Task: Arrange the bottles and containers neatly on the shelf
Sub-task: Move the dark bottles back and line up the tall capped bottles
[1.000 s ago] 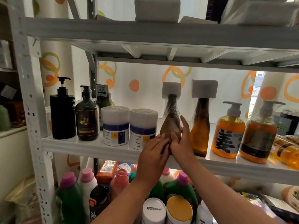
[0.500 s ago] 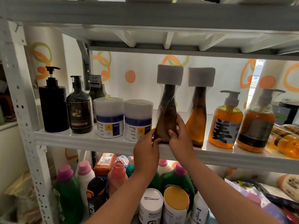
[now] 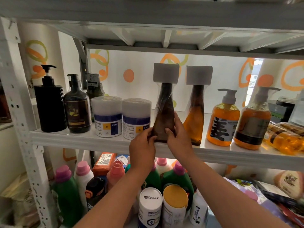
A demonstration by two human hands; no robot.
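Note:
A tall brown cone-shaped bottle (image 3: 164,111) in clear wrap with a white foam cap stands upright on the white shelf (image 3: 92,141). My left hand (image 3: 142,148) grips its base from the left, and my right hand (image 3: 178,137) grips the base from the right, thumb across the front. A matching amber bottle (image 3: 196,112) stands just to the right. Left of the held bottle are two white jars (image 3: 121,118) with blue bands, a dark brown pump bottle (image 3: 77,109) and a black pump bottle (image 3: 49,104).
Two orange pump bottles (image 3: 238,122) stand at the right, with an orange bottle (image 3: 284,139) lying on its side beyond them. Below the shelf crowd green, white and pink detergent bottles (image 3: 69,191) and white canisters (image 3: 150,206). The upper shelf beam (image 3: 148,15) hangs close overhead.
The brown bottle went from leaning to standing upright, a little nearer the white jars. My right hand's fingers closed round its base. The view shifted downward.

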